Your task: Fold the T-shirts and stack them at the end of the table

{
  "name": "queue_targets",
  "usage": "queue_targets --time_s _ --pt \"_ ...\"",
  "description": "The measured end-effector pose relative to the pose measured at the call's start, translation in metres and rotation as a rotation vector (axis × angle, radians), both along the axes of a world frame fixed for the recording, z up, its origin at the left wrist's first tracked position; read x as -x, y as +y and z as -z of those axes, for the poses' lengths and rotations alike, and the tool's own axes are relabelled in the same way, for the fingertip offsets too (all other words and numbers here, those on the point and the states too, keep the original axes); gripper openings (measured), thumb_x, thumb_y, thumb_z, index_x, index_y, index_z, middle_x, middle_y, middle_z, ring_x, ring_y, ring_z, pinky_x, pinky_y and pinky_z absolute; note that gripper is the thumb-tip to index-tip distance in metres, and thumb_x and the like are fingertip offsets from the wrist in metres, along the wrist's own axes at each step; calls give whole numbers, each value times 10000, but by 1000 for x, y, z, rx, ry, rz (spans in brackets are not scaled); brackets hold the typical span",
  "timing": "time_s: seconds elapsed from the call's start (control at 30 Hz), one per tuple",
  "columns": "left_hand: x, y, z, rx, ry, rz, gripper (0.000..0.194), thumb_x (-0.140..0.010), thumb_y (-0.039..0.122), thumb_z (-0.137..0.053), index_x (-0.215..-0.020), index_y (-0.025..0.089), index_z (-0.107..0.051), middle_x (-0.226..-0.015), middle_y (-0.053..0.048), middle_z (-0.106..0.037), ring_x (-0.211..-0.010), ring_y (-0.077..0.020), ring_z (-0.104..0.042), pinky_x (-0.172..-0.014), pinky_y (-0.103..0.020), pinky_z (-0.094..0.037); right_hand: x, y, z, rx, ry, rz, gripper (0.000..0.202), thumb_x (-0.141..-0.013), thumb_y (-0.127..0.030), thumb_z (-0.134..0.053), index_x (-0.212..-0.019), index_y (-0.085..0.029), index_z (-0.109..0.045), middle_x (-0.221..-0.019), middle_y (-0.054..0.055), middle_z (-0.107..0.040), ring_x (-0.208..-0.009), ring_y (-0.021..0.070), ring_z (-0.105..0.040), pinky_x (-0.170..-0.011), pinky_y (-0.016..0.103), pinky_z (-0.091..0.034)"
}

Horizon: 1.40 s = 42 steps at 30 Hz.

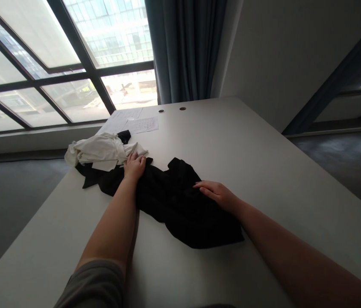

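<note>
A crumpled black garment [183,205] lies across the white table in front of me. My right hand [217,194] rests on its right part, fingers stretched out and loosely together. At the garment's left part is my left hand [134,167], its fingers slightly bent and apart, lying where the black cloth meets a bunched white garment [98,149]. The white garment sits partly on top of the black cloth's left end. I cannot make out the exact kind of either garment.
Printed paper sheets [140,125] lie on the far left of the white table [263,171], near two round cable holes [183,108]. A small black item [124,136] pokes out behind the white garment. Beyond the table are a window and a blue curtain [186,51].
</note>
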State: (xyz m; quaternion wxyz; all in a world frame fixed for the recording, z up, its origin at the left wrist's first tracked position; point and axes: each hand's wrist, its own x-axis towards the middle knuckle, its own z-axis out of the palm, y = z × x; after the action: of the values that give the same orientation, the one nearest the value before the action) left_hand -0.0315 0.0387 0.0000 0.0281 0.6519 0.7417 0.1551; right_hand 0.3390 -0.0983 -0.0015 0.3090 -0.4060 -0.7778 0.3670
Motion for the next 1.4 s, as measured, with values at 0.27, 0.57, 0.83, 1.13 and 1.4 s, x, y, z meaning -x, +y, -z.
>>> queue_targets --time_s 0.27,0.57,0.83,1.13,1.4 --pt "2 9 6 5 -42 -70 588 -1002 421 -391 -1512 153 -509 -1656 -131 -351 -1510 -338 -330 -1212 -572 -309 0 -1 0 5 -7 -5 419 -1029 -524 -469 -1189 -248 -741 -1276 83 -716 -1205 282 -652 -1088 462 -474" --pt "55 -16 -27 -516 -92 -420 690 -958 277 -461 -1589 52 -298 -1623 -238 -325 -1512 -366 -313 -1204 -540 -336 -1 1 0 -4 -5 -3 418 -1030 -532 -469 -1185 -257 -744 -1276 84 -718 -1195 283 -657 -1075 466 -488" --pt "91 -17 -14 -343 -128 -635 862 -974 539 -484 -1594 5 -211 -1666 -300 -157 -1548 -438 -172 -1207 -608 -300 -1 2 1 -5 -9 5 423 -1026 -544 -473 -1177 -263 -751 -1268 82 -722 -1188 286 -660 -1072 467 -489" --pt "82 -4 -9 -83 8 -421 727 -972 401 -458 -1636 199 -244 -1718 -177 -130 -1568 -424 -101 -1192 -686 -235 -1 1 3 -3 -14 8 412 -1026 -531 -479 -1177 -256 -746 -1269 86 -721 -1183 286 -661 -1069 478 -489" --pt "89 7 -2 4 34 -415 718 -978 539 -393 -1635 293 -241 -1735 -141 -30 -1574 -432 -8 -1129 -752 -248 -1 2 3 -11 -18 8 391 -1025 -512 -489 -1181 -264 -748 -1263 81 -722 -1187 282 -659 -1074 473 -488"
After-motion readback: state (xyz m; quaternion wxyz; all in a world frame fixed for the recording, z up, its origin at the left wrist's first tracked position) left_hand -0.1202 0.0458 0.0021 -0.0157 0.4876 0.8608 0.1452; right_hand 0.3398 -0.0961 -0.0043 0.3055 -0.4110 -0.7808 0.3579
